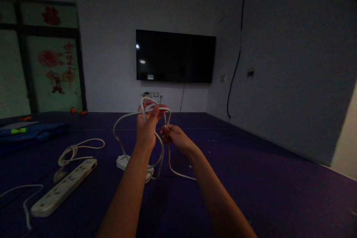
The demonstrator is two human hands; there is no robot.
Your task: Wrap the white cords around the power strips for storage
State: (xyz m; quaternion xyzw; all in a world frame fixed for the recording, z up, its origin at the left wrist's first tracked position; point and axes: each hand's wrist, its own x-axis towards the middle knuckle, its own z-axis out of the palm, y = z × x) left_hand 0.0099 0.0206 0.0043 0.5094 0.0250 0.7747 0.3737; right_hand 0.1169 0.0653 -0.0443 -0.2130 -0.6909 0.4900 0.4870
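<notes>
My left hand [146, 126] is raised in front of me, fingers closed round several loops of a white power cable [120, 122]. My right hand [174, 136] sits just to its right and slightly lower, pinching a strand of the same cable. The cable hangs down to a white power strip [122, 162] that lies on the dark purple floor [251, 193], partly hidden behind my left forearm.
A second white power strip [63, 187] with its coiled cord [76, 148] lies on the floor at the left. A blue bag [30, 134] lies at far left. A black TV [175, 56] hangs on the white wall ahead, with wall sockets [152, 94] below it.
</notes>
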